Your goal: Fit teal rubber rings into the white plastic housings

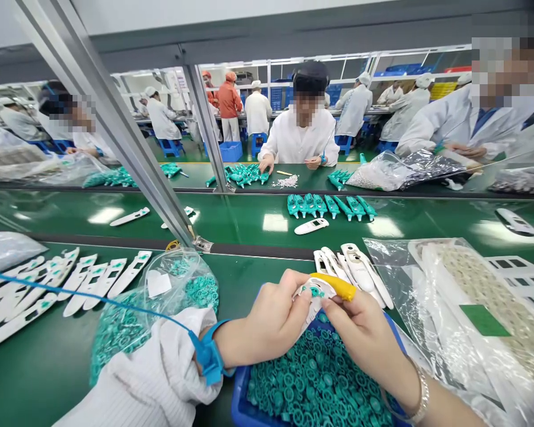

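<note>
My left hand (273,317) grips a white plastic casing (310,303) over the blue bin, its fingers closed around it. A small green ring-shaped part (317,292) sits in the casing's end. From the right, my right hand (365,332) pinches that same end, thumb beside the green part. A yellow finger cot (338,286) covers its index finger, which lies along the casing's far edge. Below both hands, the blue bin (242,394) holds many loose green parts (320,379). A blue wrist strap (211,356) with a cord is on my left wrist.
White casings (358,267) lie just beyond the bin, and others with green parts (89,284) at left. A clear bag of green parts (120,326) stands beside my left sleeve. Plastic-wrapped parts (485,320) lie right. Green assemblies (329,206) line the belt; a co-worker (300,133) sits opposite.
</note>
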A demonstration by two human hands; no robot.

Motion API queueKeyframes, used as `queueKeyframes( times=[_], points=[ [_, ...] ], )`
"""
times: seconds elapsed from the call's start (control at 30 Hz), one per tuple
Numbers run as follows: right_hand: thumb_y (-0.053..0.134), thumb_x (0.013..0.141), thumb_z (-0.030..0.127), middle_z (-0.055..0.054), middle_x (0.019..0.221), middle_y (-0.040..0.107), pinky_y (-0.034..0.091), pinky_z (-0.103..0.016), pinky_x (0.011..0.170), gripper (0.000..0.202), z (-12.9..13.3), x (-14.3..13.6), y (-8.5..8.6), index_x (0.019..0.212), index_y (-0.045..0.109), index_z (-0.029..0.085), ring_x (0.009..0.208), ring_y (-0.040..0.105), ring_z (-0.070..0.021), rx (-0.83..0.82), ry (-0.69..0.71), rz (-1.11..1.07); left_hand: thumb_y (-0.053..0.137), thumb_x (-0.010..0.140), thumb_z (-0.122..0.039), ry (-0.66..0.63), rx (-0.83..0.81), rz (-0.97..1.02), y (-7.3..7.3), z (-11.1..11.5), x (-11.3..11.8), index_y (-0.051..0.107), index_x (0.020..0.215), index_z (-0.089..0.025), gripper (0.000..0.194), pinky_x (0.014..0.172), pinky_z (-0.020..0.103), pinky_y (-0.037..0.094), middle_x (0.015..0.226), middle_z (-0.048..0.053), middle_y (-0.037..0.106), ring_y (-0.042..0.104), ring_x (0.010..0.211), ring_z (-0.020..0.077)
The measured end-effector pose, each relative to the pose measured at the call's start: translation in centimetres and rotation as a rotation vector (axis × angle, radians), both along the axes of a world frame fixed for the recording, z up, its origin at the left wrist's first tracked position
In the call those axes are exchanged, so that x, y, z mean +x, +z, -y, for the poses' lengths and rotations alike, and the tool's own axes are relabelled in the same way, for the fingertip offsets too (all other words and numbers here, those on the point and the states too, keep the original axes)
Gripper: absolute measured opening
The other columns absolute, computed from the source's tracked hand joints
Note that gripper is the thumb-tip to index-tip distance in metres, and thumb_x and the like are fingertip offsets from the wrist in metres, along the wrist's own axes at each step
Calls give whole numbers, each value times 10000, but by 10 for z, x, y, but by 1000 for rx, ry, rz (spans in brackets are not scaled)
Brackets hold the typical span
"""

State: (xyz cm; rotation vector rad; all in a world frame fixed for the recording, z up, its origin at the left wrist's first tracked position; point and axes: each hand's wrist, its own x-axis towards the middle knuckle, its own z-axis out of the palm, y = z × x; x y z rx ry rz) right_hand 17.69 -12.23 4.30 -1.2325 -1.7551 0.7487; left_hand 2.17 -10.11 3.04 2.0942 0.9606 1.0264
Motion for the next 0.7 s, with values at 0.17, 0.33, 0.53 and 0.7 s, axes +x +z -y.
queueKeyframes(
  times=[0.17,0.33,0.53,0.7],
  points=[
    [420,833,217,39,516,462,383,-219,468,233,-1,0,-1,605,464,194,480,435,-102,51,-30,54,360,923,-250,-26,16,50,-2,1,0,439,1091,-203,192,620,258,446,855,37,661,627,706,154],
    [439,818,200,56,484,430,358,-206,421,202,-1,0,0,622,485,193,433,400,-88,114,-36,47,370,917,-248,-18,6,29,-3,1,-1,449,1091,-212,195,641,260,443,869,38,658,626,734,158],
    [419,845,242,25,536,531,448,-240,489,202,-5,3,-5,727,573,186,501,510,-126,-3,-22,54,372,911,-274,7,-18,-64,-3,-4,0,465,1051,-194,187,589,243,398,818,30,652,596,653,141],
    [478,850,344,-82,978,669,508,-362,826,314,-15,9,-20,1110,567,191,943,618,-215,-71,-44,42,341,919,-332,115,-91,-155,-6,-33,-13,474,1064,-196,239,487,220,324,586,-37,563,514,496,120]
  ],
)
